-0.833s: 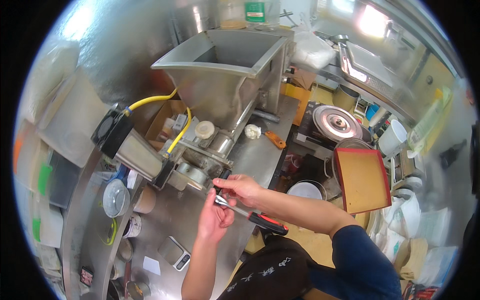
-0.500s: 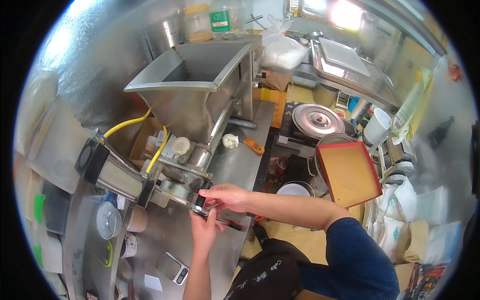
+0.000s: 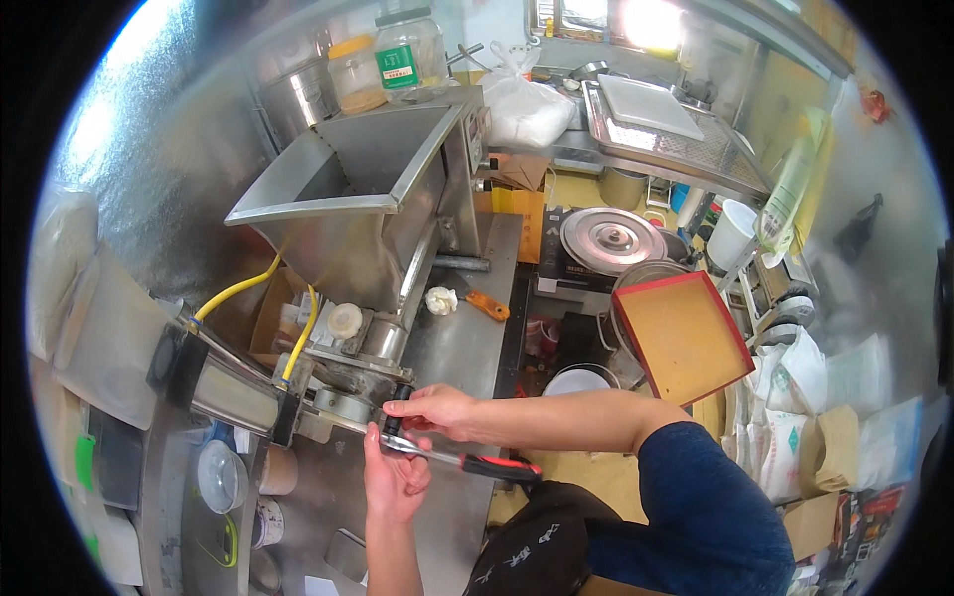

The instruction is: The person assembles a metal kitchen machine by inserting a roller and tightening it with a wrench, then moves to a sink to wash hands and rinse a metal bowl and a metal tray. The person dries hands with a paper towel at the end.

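Observation:
A ratchet wrench [image 3: 497, 468] with a red and black handle lies across my hands, its handle pointing right. My left hand [image 3: 395, 482] has its fingers curled at the metal ratchet head. A black socket [image 3: 397, 409] stands up from that head, and my right hand [image 3: 442, 410] pinches it between thumb and fingers. The socket's far end is close to the metal outlet fitting [image 3: 345, 404] of a stainless-steel machine; whether they touch I cannot tell. Above the fitting rises the machine's hopper [image 3: 323, 233], beside a pneumatic cylinder [image 3: 234, 395] with yellow air hoses [image 3: 234, 290].
On the steel bench lie an orange-handled scraper [image 3: 487, 305], a crumpled white wad [image 3: 440, 300] and a small scale [image 3: 347, 554]. Tubs [image 3: 221, 475] stand at left. Right of the bench are a lidded pot [image 3: 613, 240], a red-rimmed tray [image 3: 684, 338] and several white bags [image 3: 785, 452].
The wrench handle has swung slightly up and right and now shows clearly. My view has shifted, so the bench sits lower. Both hands keep their hold.

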`<action>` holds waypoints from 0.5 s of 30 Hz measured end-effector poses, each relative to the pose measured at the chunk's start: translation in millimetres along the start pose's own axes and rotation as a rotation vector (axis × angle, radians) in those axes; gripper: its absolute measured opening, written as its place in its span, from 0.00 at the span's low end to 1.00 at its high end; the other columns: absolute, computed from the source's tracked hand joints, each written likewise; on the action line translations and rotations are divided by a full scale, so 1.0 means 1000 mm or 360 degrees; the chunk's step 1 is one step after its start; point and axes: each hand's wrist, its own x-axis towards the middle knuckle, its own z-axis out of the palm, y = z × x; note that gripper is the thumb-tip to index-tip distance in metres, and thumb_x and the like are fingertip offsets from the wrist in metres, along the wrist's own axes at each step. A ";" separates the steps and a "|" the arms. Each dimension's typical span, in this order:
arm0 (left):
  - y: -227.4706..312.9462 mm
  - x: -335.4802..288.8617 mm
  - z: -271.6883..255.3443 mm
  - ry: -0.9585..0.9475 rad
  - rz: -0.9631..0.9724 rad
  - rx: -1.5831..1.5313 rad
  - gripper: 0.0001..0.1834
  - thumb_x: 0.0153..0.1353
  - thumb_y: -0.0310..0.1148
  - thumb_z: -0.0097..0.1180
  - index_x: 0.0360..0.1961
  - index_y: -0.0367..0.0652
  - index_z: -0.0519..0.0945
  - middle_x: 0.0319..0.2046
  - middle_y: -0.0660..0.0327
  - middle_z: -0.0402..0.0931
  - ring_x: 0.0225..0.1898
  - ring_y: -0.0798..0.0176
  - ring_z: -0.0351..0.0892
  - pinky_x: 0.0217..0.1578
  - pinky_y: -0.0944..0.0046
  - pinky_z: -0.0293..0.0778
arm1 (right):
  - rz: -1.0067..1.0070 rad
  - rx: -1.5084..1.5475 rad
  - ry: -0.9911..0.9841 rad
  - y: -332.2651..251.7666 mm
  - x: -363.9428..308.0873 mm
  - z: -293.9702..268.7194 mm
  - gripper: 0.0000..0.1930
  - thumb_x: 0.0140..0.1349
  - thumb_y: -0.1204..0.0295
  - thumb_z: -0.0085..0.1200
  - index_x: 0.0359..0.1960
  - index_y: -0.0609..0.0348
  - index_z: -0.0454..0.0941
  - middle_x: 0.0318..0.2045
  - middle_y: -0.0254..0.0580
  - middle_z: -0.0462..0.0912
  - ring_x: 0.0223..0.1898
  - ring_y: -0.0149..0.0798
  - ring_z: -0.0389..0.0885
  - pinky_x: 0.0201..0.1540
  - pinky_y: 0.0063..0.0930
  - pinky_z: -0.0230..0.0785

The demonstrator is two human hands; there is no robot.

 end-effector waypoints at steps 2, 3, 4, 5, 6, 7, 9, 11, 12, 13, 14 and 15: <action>0.003 0.000 0.003 -0.0121 -0.0357 -0.0776 0.24 0.76 0.56 0.44 0.43 0.45 0.77 0.30 0.63 0.81 0.12 0.74 0.66 0.09 0.71 0.53 | 0.0031 -0.0043 0.0061 0.000 -0.003 -0.002 0.22 0.60 0.52 0.72 0.38 0.59 0.81 0.35 0.37 0.85 0.36 0.29 0.81 0.48 0.26 0.72; 0.002 -0.001 0.003 -0.0126 -0.0249 -0.0681 0.24 0.76 0.56 0.43 0.44 0.45 0.78 0.30 0.66 0.80 0.12 0.78 0.65 0.09 0.73 0.53 | 0.0052 -0.0042 0.0054 -0.001 -0.003 -0.001 0.23 0.60 0.52 0.72 0.38 0.60 0.81 0.35 0.39 0.85 0.33 0.30 0.81 0.46 0.26 0.73; 0.000 0.001 0.004 -0.0130 -0.0181 -0.0552 0.23 0.76 0.55 0.44 0.45 0.45 0.77 0.30 0.66 0.80 0.13 0.76 0.66 0.10 0.73 0.54 | -0.0008 -0.0115 0.0024 -0.001 -0.004 -0.002 0.24 0.60 0.50 0.71 0.39 0.60 0.81 0.36 0.39 0.85 0.35 0.30 0.81 0.47 0.26 0.72; -0.003 0.002 0.004 -0.0131 -0.0114 -0.0421 0.23 0.76 0.54 0.45 0.45 0.44 0.77 0.30 0.65 0.79 0.14 0.75 0.68 0.10 0.74 0.55 | -0.0047 -0.0165 -0.0038 -0.002 -0.003 -0.003 0.25 0.61 0.49 0.70 0.39 0.60 0.81 0.37 0.39 0.85 0.36 0.30 0.81 0.48 0.26 0.72; -0.006 0.004 0.005 -0.0069 -0.0019 -0.0298 0.22 0.76 0.54 0.46 0.46 0.44 0.77 0.30 0.64 0.79 0.14 0.74 0.70 0.10 0.74 0.56 | -0.0050 -0.0243 -0.0052 -0.003 -0.002 -0.004 0.26 0.61 0.47 0.69 0.39 0.60 0.81 0.38 0.39 0.85 0.37 0.30 0.80 0.49 0.27 0.72; -0.011 0.005 0.006 -0.0059 0.0111 -0.0044 0.23 0.76 0.55 0.45 0.46 0.43 0.75 0.30 0.62 0.79 0.16 0.72 0.72 0.10 0.74 0.57 | -0.0075 -0.0215 -0.0137 -0.004 -0.003 -0.007 0.26 0.62 0.46 0.68 0.41 0.60 0.81 0.39 0.38 0.85 0.39 0.30 0.80 0.50 0.27 0.71; -0.017 0.008 0.005 0.0081 0.0397 0.0450 0.25 0.77 0.56 0.44 0.47 0.43 0.72 0.32 0.58 0.80 0.19 0.68 0.77 0.11 0.74 0.61 | -0.0030 -0.0228 -0.0228 -0.006 -0.006 -0.013 0.28 0.63 0.42 0.64 0.43 0.59 0.81 0.41 0.38 0.84 0.44 0.29 0.78 0.52 0.27 0.69; -0.018 0.010 0.003 0.0118 0.0510 0.0669 0.21 0.76 0.51 0.50 0.47 0.42 0.71 0.32 0.56 0.80 0.23 0.67 0.80 0.12 0.74 0.62 | 0.0069 -0.0280 -0.0269 -0.008 -0.015 -0.020 0.29 0.64 0.41 0.62 0.47 0.57 0.81 0.45 0.37 0.83 0.47 0.29 0.77 0.54 0.26 0.68; -0.016 0.010 0.001 0.0151 0.0556 0.0781 0.19 0.76 0.49 0.52 0.48 0.42 0.70 0.32 0.55 0.80 0.25 0.66 0.81 0.12 0.74 0.63 | 0.0150 -0.0306 -0.0282 -0.009 -0.023 -0.024 0.30 0.64 0.40 0.61 0.50 0.57 0.81 0.46 0.37 0.82 0.49 0.29 0.76 0.55 0.26 0.68; -0.015 0.009 -0.002 0.0158 0.0545 0.0807 0.17 0.72 0.40 0.60 0.48 0.43 0.68 0.32 0.57 0.80 0.26 0.69 0.80 0.13 0.75 0.63 | 0.0103 -0.0390 -0.0255 -0.011 -0.033 -0.024 0.31 0.65 0.40 0.61 0.53 0.56 0.81 0.48 0.37 0.82 0.48 0.29 0.76 0.54 0.26 0.68; -0.013 0.009 -0.004 0.0058 0.0494 0.0820 0.18 0.70 0.38 0.63 0.47 0.43 0.67 0.30 0.59 0.80 0.23 0.72 0.77 0.15 0.76 0.63 | 0.0084 -0.0481 -0.0202 -0.012 -0.044 -0.022 0.32 0.65 0.40 0.60 0.56 0.56 0.80 0.49 0.37 0.81 0.48 0.29 0.76 0.54 0.25 0.68; -0.011 0.008 -0.006 -0.0020 0.0446 0.0831 0.18 0.70 0.37 0.64 0.47 0.44 0.66 0.29 0.60 0.80 0.21 0.73 0.75 0.15 0.76 0.62 | 0.0136 -0.0526 -0.0189 -0.013 -0.057 -0.020 0.34 0.65 0.41 0.61 0.58 0.58 0.78 0.50 0.36 0.81 0.49 0.29 0.76 0.54 0.27 0.69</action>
